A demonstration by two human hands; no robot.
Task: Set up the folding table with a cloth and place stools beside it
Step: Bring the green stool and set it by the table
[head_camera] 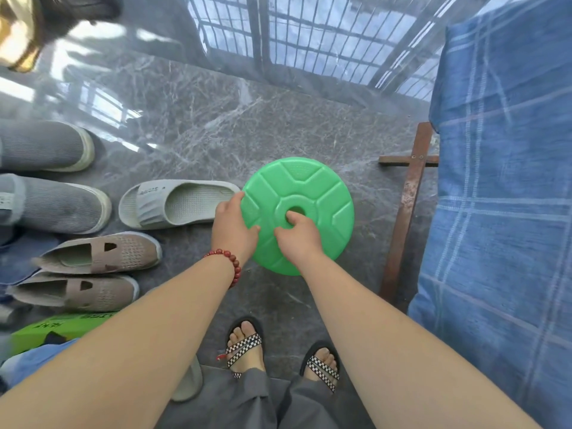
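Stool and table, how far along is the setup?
Done: the cloth covers the table. In hand: the left hand holds the stool by its rim, and the right hand hooks its centre hole. Left: settling it beside the table; no second stool shows.

The green stool (pixel 322 187) shows only its seat, hiding everything below.

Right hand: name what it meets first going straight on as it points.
The green stool: the right hand has fingers in its centre hole, so probably that hole's far rim; depth is unclear.
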